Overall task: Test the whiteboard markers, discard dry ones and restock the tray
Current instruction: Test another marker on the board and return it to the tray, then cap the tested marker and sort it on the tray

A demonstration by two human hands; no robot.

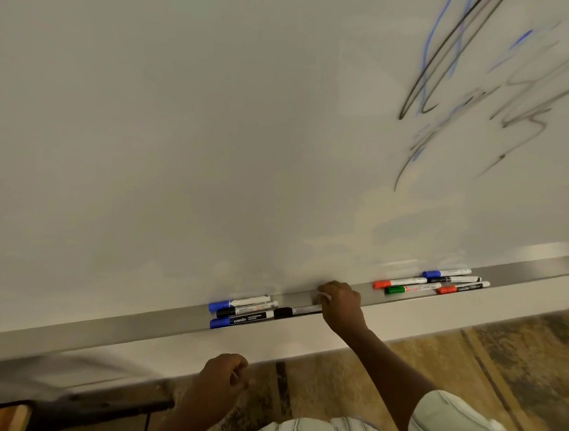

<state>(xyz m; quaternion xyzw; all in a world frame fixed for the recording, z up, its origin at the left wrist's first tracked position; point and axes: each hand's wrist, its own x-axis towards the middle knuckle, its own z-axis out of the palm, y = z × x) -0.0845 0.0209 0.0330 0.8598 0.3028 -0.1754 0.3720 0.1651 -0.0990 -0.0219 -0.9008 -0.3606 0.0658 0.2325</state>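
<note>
Nine, counting the markers lying in the tray (108, 326). Gripping one, the held marker (297, 311), with the right hand (339, 307), curling the fingers round its barrel end and holding it flat in the tray, black cap pointing away to the left.

Finding three more just beyond that cap, lying side by side: a blue-white marker (240, 303) at the back against the board (182, 129), a black-white marker (246, 310) in the middle, a Camlin (241, 321) with a blue cap at the front edge.

Finding five more to the right of that hand, near it but apart: a blue marker (447, 273) at the back, a dark marker (453, 279), a red marker (399, 282), a green marker (410, 290) and a red-black marker (462, 287), crowding together at slight angles.

Hanging the left hand (225, 372) below and left of the right, in front of the tray's lip, fingers curling in; not managing to tell whether it is holding anything.

Facing a white board carrying black and blue scribbles (445, 75) high to the right of the right hand. Looking down past the tray at a mottled tan floor (466, 360) and a pale striped sleeve (456, 425) on the right arm.
</note>
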